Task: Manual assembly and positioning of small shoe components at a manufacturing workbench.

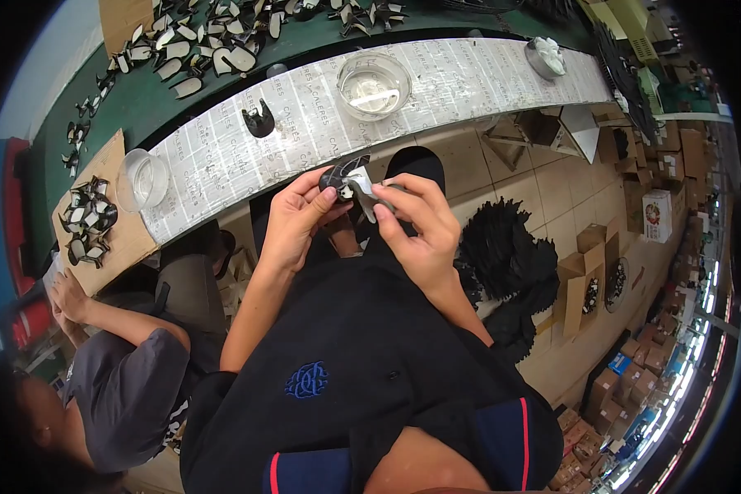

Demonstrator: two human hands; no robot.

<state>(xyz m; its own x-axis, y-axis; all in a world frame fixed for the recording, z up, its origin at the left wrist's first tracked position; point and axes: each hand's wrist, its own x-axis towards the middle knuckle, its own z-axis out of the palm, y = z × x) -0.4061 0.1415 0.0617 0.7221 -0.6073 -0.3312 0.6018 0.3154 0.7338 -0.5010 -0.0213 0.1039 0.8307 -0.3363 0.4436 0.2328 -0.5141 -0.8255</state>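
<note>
In front of my body, my left hand (298, 216) is closed on a small curved black shoe part (334, 176), with its thumb pressed on the near side. My right hand (420, 221) pinches a white and grey flap (361, 183) at that part's right side. Whether the flap is joined to the black part I cannot tell. Beyond my hands, a similar black shoe part (258, 122) rests alone on the paper-covered bench strip (321, 119). A clear round bowl (374, 92) with a pale stick-like thing in it stands farther right.
Many black shoe parts with pale linings (198, 53) cover the green table (152, 95). More lie on cardboard (119, 169) at left, beside a clear tub (145, 179). A bowl of white wads (545, 59) stands right. A co-worker's hand (70, 296) is lower left; black strips (506, 255) hang right.
</note>
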